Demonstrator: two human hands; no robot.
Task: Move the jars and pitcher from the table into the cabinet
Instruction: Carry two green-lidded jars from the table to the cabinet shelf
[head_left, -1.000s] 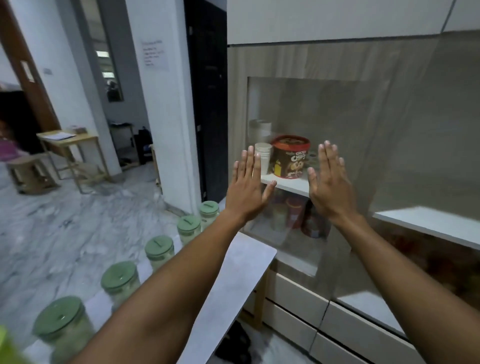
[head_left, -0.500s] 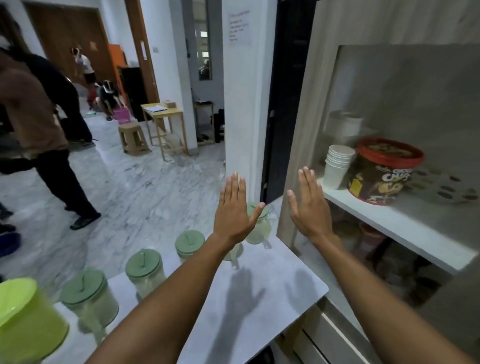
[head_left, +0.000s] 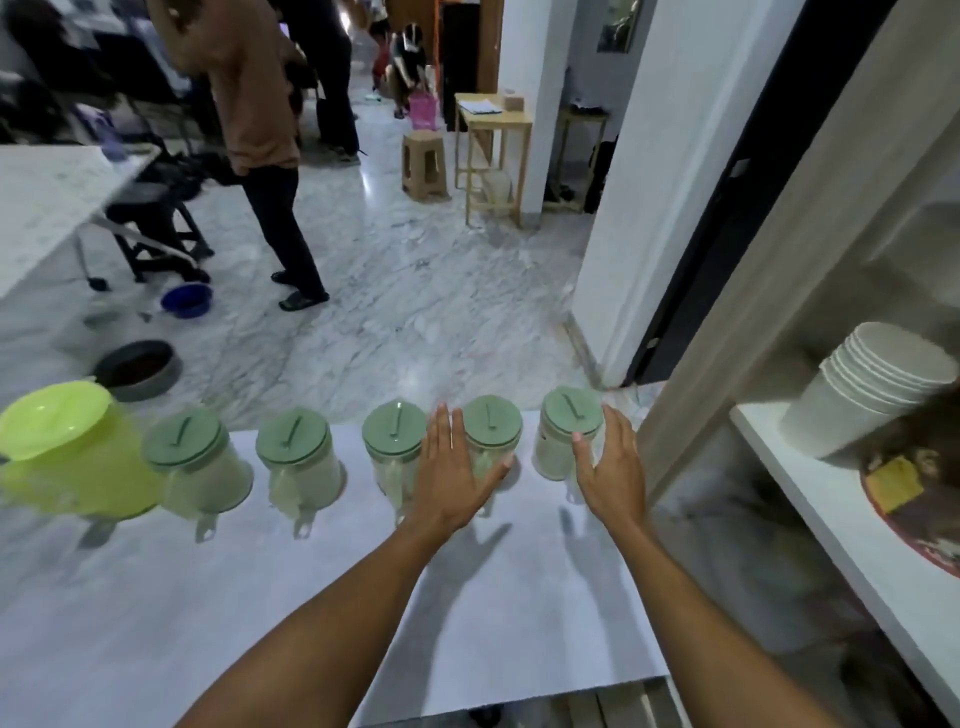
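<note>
White tabletop beside an open cabinet: five green-lidded jars and a lime pitcher stand in a row along its far edge. Both hands are spread open, holding nothing; the left hand hovers before the fourth jar, the right hand just beside the end jar, though contact is hard to judge. Best practice would be closing around each jar's body, not its lid, and lifting straight up before swinging toward the shelf.
</note>
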